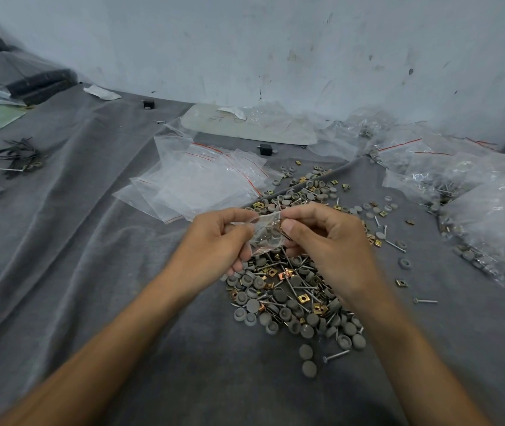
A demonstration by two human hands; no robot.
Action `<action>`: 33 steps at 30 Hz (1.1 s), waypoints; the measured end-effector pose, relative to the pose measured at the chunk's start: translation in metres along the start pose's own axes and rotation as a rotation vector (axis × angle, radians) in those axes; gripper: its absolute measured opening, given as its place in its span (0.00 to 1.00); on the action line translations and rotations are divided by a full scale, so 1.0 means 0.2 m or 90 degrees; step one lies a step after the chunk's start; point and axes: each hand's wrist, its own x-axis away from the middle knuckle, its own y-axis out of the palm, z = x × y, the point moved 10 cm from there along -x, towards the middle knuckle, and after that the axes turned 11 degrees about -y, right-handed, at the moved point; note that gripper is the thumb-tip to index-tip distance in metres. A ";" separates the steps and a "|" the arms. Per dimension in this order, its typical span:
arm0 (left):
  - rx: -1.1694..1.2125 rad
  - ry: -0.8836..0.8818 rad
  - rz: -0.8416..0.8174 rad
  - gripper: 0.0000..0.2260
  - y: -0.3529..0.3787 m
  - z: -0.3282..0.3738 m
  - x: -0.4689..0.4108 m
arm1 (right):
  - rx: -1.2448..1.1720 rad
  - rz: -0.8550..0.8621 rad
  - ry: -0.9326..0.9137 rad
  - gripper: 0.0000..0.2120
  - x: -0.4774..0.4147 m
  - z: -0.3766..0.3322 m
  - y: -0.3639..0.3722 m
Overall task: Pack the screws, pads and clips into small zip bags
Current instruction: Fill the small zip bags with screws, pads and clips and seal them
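Nearest to you, your left hand (223, 238) and right hand (328, 241) are holding one small zip bag (265, 233) between them, above the pile of loose parts (291, 296). The fingers and thumb of each hand are pinching one side of the bag. Some pads and something gold-coloured are showing through the plastic.

The risk, I think, is this: if a screw shank is sticking out at the mouth, the zip is not closing and the parts are falling back into the pile. A sharp screw tip could also be piercing the thin plastic if you are squeezing hard.

Counting: two hands and one bag in them. The screws, pads and clips in the pile are too many to count. Two pads (306, 351) and one screw (335, 355) are lying apart on the grey cloth (91, 241) near you. The empty bags (202, 186) are overlapping, so I cannot count them, and neither the filled bags (491, 216) on your right.
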 end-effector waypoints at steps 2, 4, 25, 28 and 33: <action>-0.003 0.002 -0.004 0.11 0.01 0.00 0.00 | -0.002 -0.001 0.001 0.07 0.00 0.00 0.00; -0.001 0.001 -0.006 0.11 0.01 0.00 0.00 | -0.004 -0.008 -0.001 0.07 0.00 0.00 0.00; 0.002 -0.007 -0.006 0.10 0.02 0.00 0.00 | -0.083 0.015 0.033 0.07 0.00 0.03 0.04; 0.012 -0.006 0.003 0.11 0.00 0.00 0.00 | -0.101 0.023 0.015 0.07 -0.01 0.01 0.02; 0.029 -0.005 0.025 0.11 -0.04 0.01 0.00 | 0.227 -0.118 -0.008 0.05 -0.01 0.05 -0.02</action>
